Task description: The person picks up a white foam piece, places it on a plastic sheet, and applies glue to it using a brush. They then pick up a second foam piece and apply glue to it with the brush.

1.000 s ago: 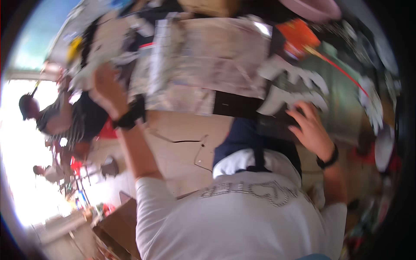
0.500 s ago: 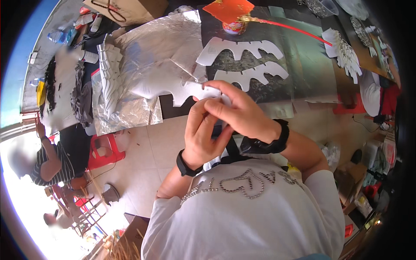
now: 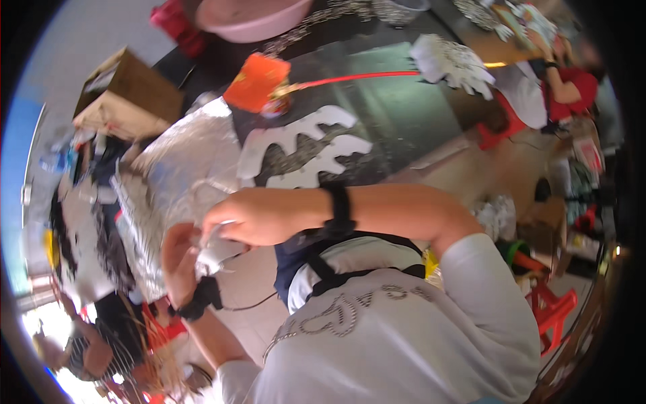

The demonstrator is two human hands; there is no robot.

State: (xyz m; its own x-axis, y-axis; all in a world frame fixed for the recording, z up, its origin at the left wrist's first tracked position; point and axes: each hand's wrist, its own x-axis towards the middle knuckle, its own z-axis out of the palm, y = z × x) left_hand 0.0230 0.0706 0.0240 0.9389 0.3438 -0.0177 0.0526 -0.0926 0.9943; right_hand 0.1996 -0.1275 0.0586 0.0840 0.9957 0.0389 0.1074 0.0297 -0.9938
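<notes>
My left hand (image 3: 178, 262) and my right hand (image 3: 249, 215) meet at the left of the table's front edge. Between them is a white cut-out piece (image 3: 219, 252), folded or bent, with its far part hidden by my fingers. Both hands grip it, though motion smears the fingertips. Beyond my right forearm lie two more white pieces with scalloped edges, a farther cut-out (image 3: 254, 153) and a nearer cut-out (image 3: 306, 176). Crinkled silver foil (image 3: 182, 151) covers the tabletop past my hands.
An orange square (image 3: 256, 82) with a red stick (image 3: 363, 75) rests on a small can (image 3: 277, 106). A cardboard box (image 3: 128, 94), a pink basin (image 3: 252, 19) and a white layered feather-like piece (image 3: 451, 64) stand farther back. Other people sit at left and far right.
My hands have moved left with the white piece, and my right forearm now lies across the front of the table. The view has turned and shifted, bringing the pink basin in.
</notes>
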